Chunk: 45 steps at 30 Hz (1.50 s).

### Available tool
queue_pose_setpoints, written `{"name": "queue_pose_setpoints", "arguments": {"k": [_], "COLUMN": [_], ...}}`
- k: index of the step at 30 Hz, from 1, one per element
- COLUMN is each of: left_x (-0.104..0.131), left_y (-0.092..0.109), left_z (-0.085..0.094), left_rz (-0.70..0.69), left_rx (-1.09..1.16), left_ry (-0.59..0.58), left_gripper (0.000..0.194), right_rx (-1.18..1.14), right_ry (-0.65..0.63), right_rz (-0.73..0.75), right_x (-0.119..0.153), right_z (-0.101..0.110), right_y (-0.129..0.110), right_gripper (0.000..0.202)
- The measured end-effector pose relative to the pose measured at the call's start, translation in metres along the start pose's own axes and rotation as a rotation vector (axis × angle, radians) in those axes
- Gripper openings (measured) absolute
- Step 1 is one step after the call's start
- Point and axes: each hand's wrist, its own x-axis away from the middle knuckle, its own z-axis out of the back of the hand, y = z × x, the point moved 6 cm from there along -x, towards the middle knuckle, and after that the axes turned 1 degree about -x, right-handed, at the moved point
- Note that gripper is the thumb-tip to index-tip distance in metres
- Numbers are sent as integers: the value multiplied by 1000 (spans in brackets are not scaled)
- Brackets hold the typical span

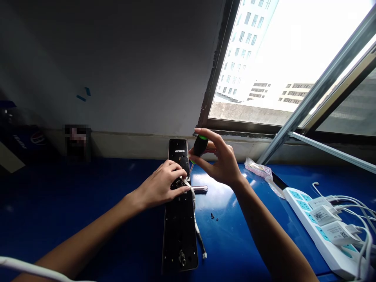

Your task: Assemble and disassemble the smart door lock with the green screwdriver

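A long black panel (179,223) with small holes and fittings lies lengthwise in front of me on the blue table. My left hand (164,182) rests across its upper half, thumb and fingers closed around a white-wrapped cable (194,203). That cable runs down the panel's right side to a small white connector (204,255). In my right hand (221,158) is a screwdriver (200,146) with a black and green handle, held upright above the panel's right edge. Its shaft slants down toward the spot beside my left fingertips; the tip's exact contact is hard to see.
Small black screws (213,216) lie right of the panel, below a shiny short cylinder (201,189). A power strip (320,231) with white chargers and cables fills the right side. Behind it are a plastic packet (258,168) and a metal bar (293,121) before the window.
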Motion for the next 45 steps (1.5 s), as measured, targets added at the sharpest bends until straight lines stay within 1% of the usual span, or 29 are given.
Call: {"name": "queue_pose_setpoints", "arguments": {"k": [4, 6, 8, 10, 12, 16, 18, 21, 23, 25, 27, 29, 31, 33, 35, 37, 39, 41, 43, 45], "left_x": [0, 0, 0, 0, 0, 0, 0, 0, 0, 1, 1, 1, 1, 1, 0, 0, 0, 0, 1, 1], "left_y": [1, 2, 3, 3, 3, 4, 4, 4, 4, 3, 3, 4, 5, 6, 6, 5, 5, 5, 5, 5], "left_z": [0, 1, 2, 3, 4, 5, 6, 6, 5, 5, 6, 6, 6, 6, 6, 6, 6, 6, 6, 6], "left_rz": [2, 4, 12, 24, 36, 46, 44, 40, 41, 39, 37, 36, 37, 36, 32, 28, 27, 29, 29, 25], "left_rx": [-1, 3, 5, 3, -2, -13, -15, -16, -20, -24, -24, -20, -18, -20, -26, -30, -26, -15, -9, -11], "left_ry": [-15, -27, -33, -35, -41, -51, -55, -62, -66, -67, -65, -66, -70, -70, -68, -64, -65, -65, -61, -53], "left_gripper": [26, 25, 24, 24, 25, 23, 21, 20, 21, 22, 22, 22, 21, 21, 22, 24, 23, 22, 21, 22], "right_rx": [60, 79, 17, -101, -166, -47, -25, -129, -180, -154, -113, -142, -226, -269, -208, -97, -46, -91, -185, -225], "right_ry": [6, 14, 5, -1, 43, 164, 145, 91, 115, 164, 171, 115, 49, 51, 114, 167, 152, 87, 38, 73], "right_rz": [46, 17, -41, -86, -93, -59, -43, -48, -60, -52, -25, -16, -43, -80, -81, -50, -34, -45, -68, -73], "right_x": [1, 0, -1, -2, -2, -2, -3, -5, -5, -5, -5, -6, -7, -7, -6, -6, -6, -6, -6, -5], "right_z": [0, 2, 4, 6, 10, 19, 18, 15, 17, 21, 23, 20, 16, 15, 19, 21, 20, 16, 12, 13], "right_y": [0, 0, 2, 2, 2, -1, -3, -5, -4, -3, -5, -7, -8, -8, -8, -10, -12, -12, -10, -7], "right_gripper": [67, 63, 53, 48, 44, 40, 35, 38, 35, 34, 33, 32, 38, 36, 32, 32, 30, 35, 39, 36]}}
